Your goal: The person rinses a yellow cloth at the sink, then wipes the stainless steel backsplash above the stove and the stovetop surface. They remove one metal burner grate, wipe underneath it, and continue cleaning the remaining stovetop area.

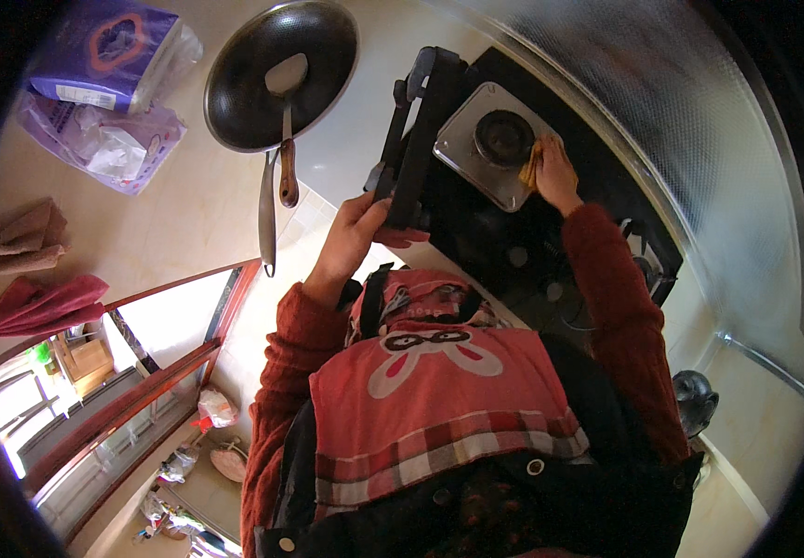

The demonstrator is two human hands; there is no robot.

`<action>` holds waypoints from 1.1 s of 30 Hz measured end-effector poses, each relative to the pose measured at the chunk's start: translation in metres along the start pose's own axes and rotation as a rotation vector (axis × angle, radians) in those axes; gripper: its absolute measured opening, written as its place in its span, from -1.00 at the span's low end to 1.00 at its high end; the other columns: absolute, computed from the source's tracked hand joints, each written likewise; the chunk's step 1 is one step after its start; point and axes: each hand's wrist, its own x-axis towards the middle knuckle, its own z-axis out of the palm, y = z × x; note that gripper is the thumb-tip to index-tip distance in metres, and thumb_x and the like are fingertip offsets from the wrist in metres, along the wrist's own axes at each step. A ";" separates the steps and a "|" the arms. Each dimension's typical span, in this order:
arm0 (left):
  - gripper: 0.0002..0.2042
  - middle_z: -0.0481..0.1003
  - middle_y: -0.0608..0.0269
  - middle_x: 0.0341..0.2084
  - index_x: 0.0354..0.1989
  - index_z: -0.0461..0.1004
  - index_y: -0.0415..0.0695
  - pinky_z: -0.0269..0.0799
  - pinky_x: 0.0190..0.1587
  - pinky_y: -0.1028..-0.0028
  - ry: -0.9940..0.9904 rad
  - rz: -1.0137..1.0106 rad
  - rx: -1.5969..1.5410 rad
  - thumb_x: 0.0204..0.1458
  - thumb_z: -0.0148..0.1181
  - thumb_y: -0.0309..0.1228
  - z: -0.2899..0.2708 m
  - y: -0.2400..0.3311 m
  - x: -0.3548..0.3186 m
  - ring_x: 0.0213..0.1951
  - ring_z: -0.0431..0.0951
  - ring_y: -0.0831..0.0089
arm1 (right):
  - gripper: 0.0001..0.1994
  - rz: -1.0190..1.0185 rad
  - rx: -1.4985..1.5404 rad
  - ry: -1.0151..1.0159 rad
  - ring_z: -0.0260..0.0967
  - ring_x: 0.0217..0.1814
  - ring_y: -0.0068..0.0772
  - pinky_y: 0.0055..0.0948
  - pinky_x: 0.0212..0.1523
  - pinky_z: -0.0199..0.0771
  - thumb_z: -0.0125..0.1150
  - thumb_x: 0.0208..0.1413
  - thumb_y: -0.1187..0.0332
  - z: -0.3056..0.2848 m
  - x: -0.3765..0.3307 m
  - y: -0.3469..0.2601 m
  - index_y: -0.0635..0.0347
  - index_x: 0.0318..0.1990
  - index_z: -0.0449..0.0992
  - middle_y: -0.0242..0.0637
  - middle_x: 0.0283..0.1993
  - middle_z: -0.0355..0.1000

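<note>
My left hand [357, 228] grips the lower end of a black pot rack [418, 121], a square-framed stove grate tilted up on its side above the stove's left edge. On the black gas stove [476, 219], a square silver drip tray [462, 139] surrounds the round dark burner [504, 138]. My right hand [558, 177] presses a yellow-brown cloth [534, 172] against the tray's right edge, beside the burner. The fingers are bent over the cloth and partly hide it.
Left of the stove, a black wok [235, 84] holds a spatula [288, 112]. Farther left lie a purple tissue pack [109, 56], a plastic bag [132, 153], a brown cloth [26, 242] and a red cloth [44, 305]. A silvery splash screen [644, 121] curves behind the stove.
</note>
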 end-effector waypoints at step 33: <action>-0.69 0.53 -0.03 -0.37 -0.16 0.33 -0.39 0.55 -0.30 0.46 0.024 -0.034 0.058 0.20 -0.17 -0.33 -0.011 -0.001 0.015 -0.34 0.61 0.21 | -0.43 -0.494 -0.235 -0.112 -0.07 0.37 -0.01 -0.30 0.34 -0.02 0.02 0.05 0.49 0.071 0.011 -0.155 0.42 0.23 0.01 0.03 0.31 -0.02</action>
